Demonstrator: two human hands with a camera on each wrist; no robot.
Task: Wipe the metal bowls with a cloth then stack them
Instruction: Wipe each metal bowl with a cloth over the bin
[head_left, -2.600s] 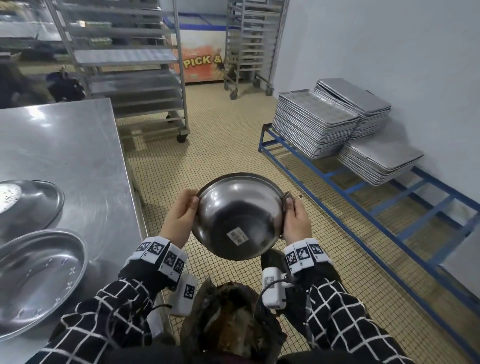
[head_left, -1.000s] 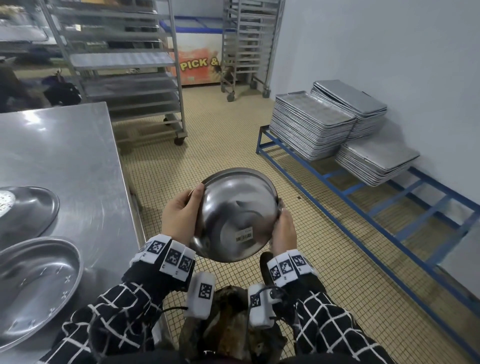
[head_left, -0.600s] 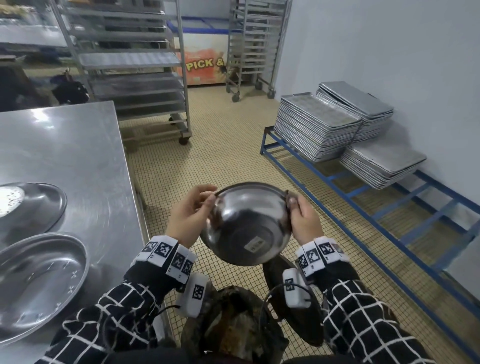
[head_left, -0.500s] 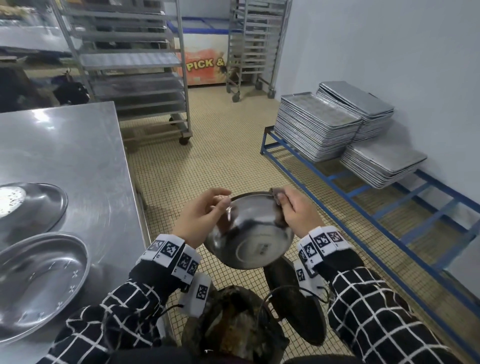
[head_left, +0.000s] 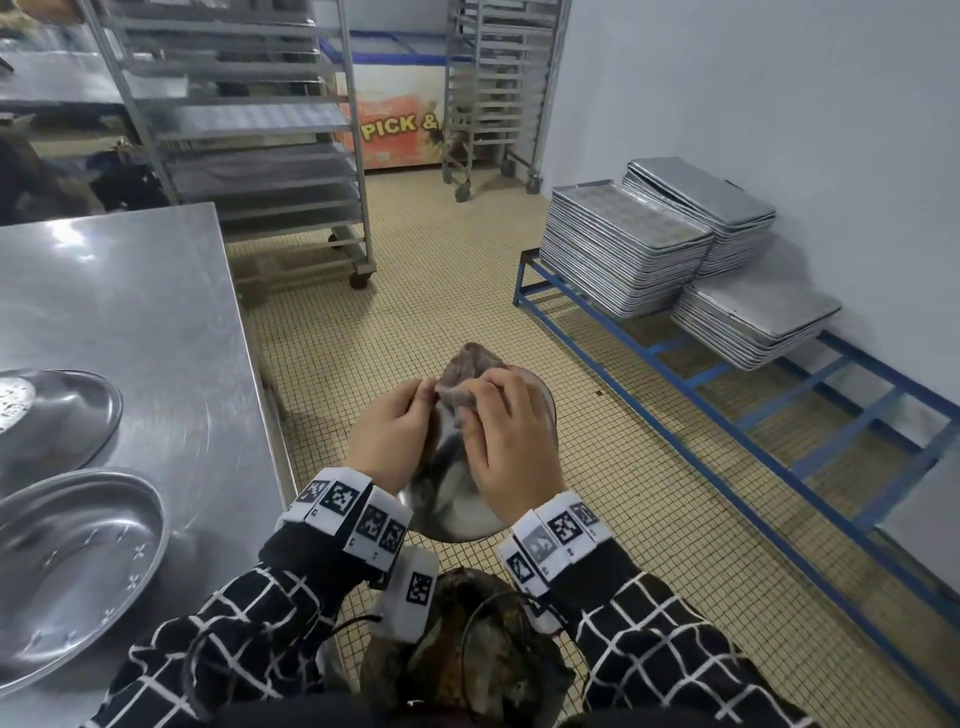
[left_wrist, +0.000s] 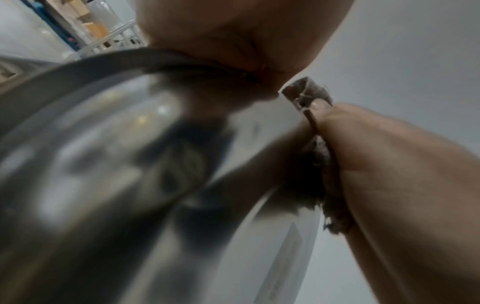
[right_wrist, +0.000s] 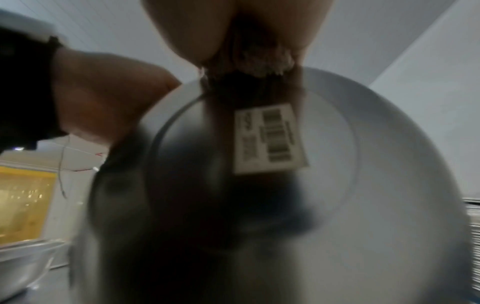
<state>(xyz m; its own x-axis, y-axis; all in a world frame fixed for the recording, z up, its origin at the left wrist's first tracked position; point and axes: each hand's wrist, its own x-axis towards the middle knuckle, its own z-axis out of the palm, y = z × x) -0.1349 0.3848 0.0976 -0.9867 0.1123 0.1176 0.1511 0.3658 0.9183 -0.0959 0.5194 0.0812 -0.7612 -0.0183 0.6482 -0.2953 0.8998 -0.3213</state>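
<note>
My left hand (head_left: 397, 441) grips the near-left rim of one metal bowl (head_left: 452, 512), held over the floor in front of me. My right hand (head_left: 511, 449) pinches one grey cloth (head_left: 465, 371) and presses it into the bowl. Half a second ago the bowl faced up with the cloth at its far rim; now both hands cover it and the cloth bunches above my fingers. Two more steel dishes (head_left: 72, 561) lie on the steel surface (head_left: 135, 312) to my left. Three stacks of trays (head_left: 623, 249) sit on a blue rack against the wall.
</note>
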